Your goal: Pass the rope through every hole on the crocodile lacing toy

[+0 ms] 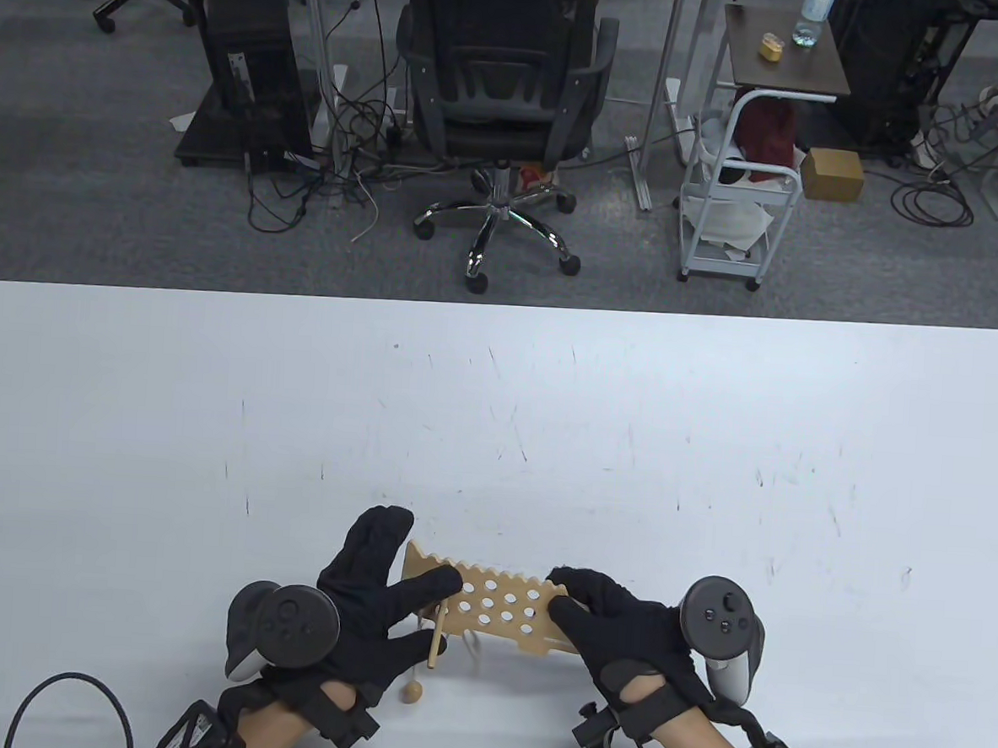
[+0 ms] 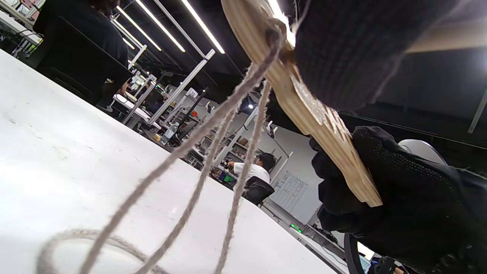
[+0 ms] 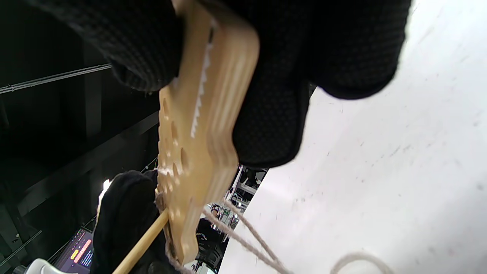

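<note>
Plywood, pale and flat, is making up the toy [image 1: 498, 604]: a long crocodile board with a saw-toothed upper edge, rows of round holes through its middle, and layered plies showing along its cut edge in the right wrist view. It is being held just above the white, lightly scuffed counter [image 1: 497, 408], near the front edge, between the two hands.

Rope [image 2: 213, 152], a rough, fuzzy, grey-beige twine, is passing through a hole at the board's left end and hanging down in three strands to the counter, where it is curling into a loop. A smooth wooden needle [image 1: 437, 639], a slim round dowel, is sticking out below the board's left end, and a small wooden bead [image 1: 412, 690] is lying on the counter just beneath it (whether the bead is tied to the rope is not clear).

Both gloves are black, knitted, with a dotted grip texture.

The left hand [image 1: 375, 603] is lying spread, fingers straight and splayed, with the thumb pressing on the board's face at its left end; the needle is showing just below that thumb.

The right hand [image 1: 619, 626] is gripping the board's right end, fingers curled over the toothed edge and thumb under it.
</note>
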The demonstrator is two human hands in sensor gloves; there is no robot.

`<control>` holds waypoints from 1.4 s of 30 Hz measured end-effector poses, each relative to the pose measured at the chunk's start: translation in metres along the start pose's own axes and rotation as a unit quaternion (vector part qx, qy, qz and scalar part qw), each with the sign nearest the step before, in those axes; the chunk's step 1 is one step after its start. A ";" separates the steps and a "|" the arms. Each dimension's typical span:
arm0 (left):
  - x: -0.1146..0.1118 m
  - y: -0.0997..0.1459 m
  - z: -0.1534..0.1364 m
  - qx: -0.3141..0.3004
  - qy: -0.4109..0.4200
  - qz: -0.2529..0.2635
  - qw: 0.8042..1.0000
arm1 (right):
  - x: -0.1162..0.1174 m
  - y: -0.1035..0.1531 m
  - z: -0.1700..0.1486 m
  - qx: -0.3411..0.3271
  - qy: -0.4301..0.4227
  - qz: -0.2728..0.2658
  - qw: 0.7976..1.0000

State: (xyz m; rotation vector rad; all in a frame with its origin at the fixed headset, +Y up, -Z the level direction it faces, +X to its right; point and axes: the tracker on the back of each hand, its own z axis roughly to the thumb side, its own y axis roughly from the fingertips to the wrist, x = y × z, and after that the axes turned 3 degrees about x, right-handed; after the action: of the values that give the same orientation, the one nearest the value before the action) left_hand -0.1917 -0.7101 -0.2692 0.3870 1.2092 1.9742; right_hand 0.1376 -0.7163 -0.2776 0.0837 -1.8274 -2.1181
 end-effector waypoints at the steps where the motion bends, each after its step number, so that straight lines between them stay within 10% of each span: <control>1: 0.000 0.000 0.000 0.000 0.001 0.000 1.000 | 0.001 0.000 0.000 -0.001 0.000 0.000 1.000; 42: 0.029 0.004 -0.039 0.090 0.019 0.098 0.991 | -0.017 -0.006 -0.009 0.011 0.021 -0.033 0.999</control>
State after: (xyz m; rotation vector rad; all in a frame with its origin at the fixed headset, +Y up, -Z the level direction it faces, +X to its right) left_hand -0.2363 -0.7132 -0.2891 0.5829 1.4263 2.0508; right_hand 0.1544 -0.7191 -0.2881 0.1954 -1.8480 -2.1236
